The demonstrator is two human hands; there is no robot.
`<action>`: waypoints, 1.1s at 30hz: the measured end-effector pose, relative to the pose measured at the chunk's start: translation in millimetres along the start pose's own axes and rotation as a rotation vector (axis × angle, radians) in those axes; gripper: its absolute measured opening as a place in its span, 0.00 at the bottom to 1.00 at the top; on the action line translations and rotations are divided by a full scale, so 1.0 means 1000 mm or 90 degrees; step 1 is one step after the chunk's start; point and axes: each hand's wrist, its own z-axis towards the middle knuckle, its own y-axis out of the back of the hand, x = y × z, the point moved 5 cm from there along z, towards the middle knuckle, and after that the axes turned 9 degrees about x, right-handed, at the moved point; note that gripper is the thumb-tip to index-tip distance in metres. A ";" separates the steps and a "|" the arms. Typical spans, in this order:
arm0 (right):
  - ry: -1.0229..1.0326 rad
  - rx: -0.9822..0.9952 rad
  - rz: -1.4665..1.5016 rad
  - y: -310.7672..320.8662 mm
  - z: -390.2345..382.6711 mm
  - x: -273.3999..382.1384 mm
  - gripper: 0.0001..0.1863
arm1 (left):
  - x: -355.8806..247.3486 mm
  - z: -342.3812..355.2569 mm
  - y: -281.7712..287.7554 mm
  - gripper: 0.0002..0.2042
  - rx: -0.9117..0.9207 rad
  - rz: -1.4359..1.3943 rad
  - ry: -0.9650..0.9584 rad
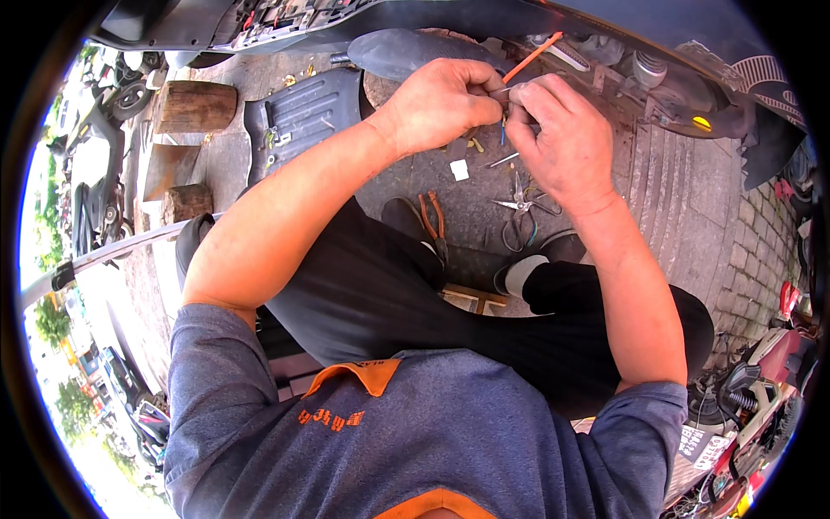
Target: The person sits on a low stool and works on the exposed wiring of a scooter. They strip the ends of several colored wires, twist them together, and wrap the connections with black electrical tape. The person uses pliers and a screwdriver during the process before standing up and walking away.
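Observation:
Both hands meet at the upper middle, their fingertips almost touching. My left hand [441, 105] is closed in a pinch, and my right hand [562, 143] pinches from the other side. Between them runs a thin wire [507, 89], its ends hidden by the fingers. A short blue piece, likely wire insulation, shows just below the fingertips. An orange tube or cable sleeve [533, 56] slants up and right behind the hands. On the ground beneath lie scissors [520, 206], orange-handled pliers [434, 216], a slim metal tool [502, 159] and a white scrap [459, 169].
A dark vehicle body [415, 17] with a wheel-like black part spans the top. At left lie a black plastic panel [303, 112] holding small hardware and wooden blocks [195, 105]. My shoes [406, 221] flank the tools. Parts crowd the right edge.

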 end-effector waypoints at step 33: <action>0.094 -0.028 0.023 0.009 -0.004 -0.016 0.13 | -0.008 -0.008 -0.006 0.09 -0.129 0.266 -0.109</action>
